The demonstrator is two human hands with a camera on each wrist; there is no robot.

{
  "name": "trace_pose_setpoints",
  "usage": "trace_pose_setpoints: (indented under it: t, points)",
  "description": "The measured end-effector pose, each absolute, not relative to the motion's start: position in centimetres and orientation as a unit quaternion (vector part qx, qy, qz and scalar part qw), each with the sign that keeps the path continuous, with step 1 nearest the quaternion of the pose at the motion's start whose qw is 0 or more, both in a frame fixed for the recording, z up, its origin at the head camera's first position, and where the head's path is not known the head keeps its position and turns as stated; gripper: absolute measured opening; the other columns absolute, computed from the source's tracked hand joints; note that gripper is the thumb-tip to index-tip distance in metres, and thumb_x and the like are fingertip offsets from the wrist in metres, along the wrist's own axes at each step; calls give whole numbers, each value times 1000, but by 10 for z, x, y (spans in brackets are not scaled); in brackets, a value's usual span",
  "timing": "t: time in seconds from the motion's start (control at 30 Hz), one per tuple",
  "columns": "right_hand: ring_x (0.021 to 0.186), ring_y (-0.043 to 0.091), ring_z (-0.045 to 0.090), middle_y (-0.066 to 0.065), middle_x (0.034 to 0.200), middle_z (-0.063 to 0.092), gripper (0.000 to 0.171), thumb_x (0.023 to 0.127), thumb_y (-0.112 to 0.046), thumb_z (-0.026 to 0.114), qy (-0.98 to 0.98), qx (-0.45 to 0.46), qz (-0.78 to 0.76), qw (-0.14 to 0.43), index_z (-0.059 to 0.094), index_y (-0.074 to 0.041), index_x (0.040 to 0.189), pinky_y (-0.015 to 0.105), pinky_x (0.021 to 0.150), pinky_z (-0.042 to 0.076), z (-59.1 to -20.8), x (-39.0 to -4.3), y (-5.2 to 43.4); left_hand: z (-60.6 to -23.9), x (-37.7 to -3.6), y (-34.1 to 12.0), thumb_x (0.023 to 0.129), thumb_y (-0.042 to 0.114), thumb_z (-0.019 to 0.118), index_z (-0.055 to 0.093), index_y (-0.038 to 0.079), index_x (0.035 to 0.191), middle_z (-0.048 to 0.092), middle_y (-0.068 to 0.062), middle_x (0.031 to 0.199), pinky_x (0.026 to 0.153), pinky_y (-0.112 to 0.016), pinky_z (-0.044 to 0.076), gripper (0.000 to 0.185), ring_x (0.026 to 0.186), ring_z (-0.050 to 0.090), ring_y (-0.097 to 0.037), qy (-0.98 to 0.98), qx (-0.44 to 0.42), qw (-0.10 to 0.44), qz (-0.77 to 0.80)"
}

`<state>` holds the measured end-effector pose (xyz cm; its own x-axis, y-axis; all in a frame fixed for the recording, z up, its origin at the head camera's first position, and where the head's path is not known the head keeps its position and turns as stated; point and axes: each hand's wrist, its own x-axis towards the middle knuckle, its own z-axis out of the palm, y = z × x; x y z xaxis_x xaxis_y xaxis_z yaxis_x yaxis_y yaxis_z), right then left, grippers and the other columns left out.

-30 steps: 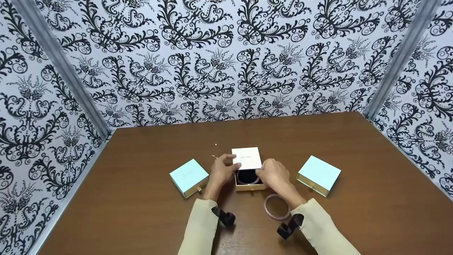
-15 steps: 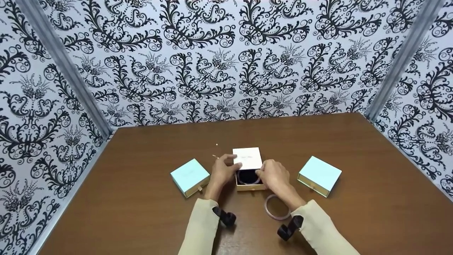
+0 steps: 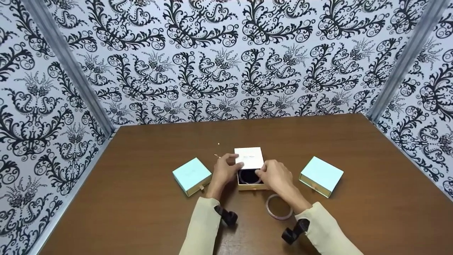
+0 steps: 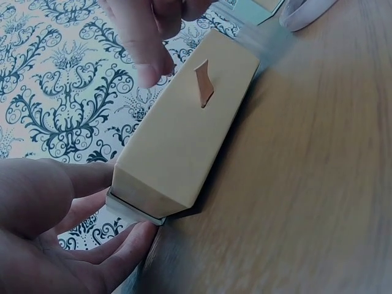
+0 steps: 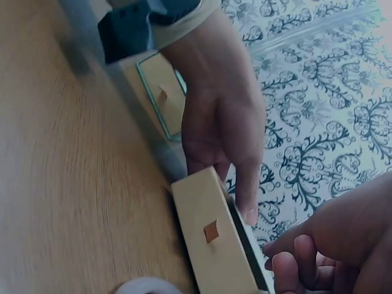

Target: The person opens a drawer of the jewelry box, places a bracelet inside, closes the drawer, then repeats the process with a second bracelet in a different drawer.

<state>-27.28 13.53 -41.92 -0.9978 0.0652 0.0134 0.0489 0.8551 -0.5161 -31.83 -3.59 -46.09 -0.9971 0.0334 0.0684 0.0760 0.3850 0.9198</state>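
A white sliding box (image 3: 249,157) sits mid-table with its tan drawer (image 3: 252,186) pulled toward me. A dark bangle (image 3: 247,177) lies inside the drawer. My left hand (image 3: 228,168) grips the box's left side, thumb on the lid. The fingers of that hand (image 4: 116,245) lie along the sleeve beside the drawer front (image 4: 190,135). My right hand (image 3: 264,173) is at the drawer's right rim, fingertips curled down onto the dark bangle. A pale pink bangle (image 3: 268,209) lies flat on the table beside my right wrist.
Two shut teal boxes stand on either side, one at the left (image 3: 192,174) and one at the right (image 3: 321,174). The brown table (image 3: 354,148) is walled on three sides by patterned panels. Black camera mounts (image 3: 226,216) sit on both wrists.
Both hands stay where they were on the box and drawer. Only the view has shifted slightly.
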Motion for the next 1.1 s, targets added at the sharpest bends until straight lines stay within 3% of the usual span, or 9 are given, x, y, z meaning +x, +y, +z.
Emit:
trace_pose_setpoints:
  t: [0.17,0.33,0.57,0.83,1.1]
  points:
    - [60,15,62,-3,65,65,19,94,-32,69,-958,-17,287,10,70,-16,83,42,69,49,-420,-264,131,-460,-319,-37,92,20,73,67,10,127,72,-14,121,87,-37,53,37,105,68,-25,-832,-29,14,-554]
    - [49,11,59,-5,57,61,21,94,-34,69,-948,-13,317,14,69,-18,79,37,67,46,-423,-253,129,-461,-317,-36,92,20,74,68,10,125,72,-14,120,91,-40,53,36,108,67,-27,-835,-30,18,-549]
    - [48,10,56,-6,47,59,29,92,-36,71,-950,4,310,26,72,-17,70,36,64,47,-428,-242,128,-461,-317,-36,91,21,74,69,10,124,71,-16,121,100,-46,50,35,117,64,-32,-842,-32,34,-537]
    - [38,8,55,-1,43,59,36,92,-36,72,-949,14,313,16,74,-16,62,28,50,42,-434,-241,133,-462,-320,-35,91,22,75,69,13,124,74,-14,116,96,-44,51,35,112,67,-30,-842,-25,21,-538]
    - [34,7,54,-4,40,56,38,91,-36,73,-948,18,318,9,71,-15,59,27,50,44,-439,-241,132,-460,-319,-36,91,20,74,69,11,124,73,-16,117,96,-45,52,35,112,67,-31,-839,-27,28,-543]
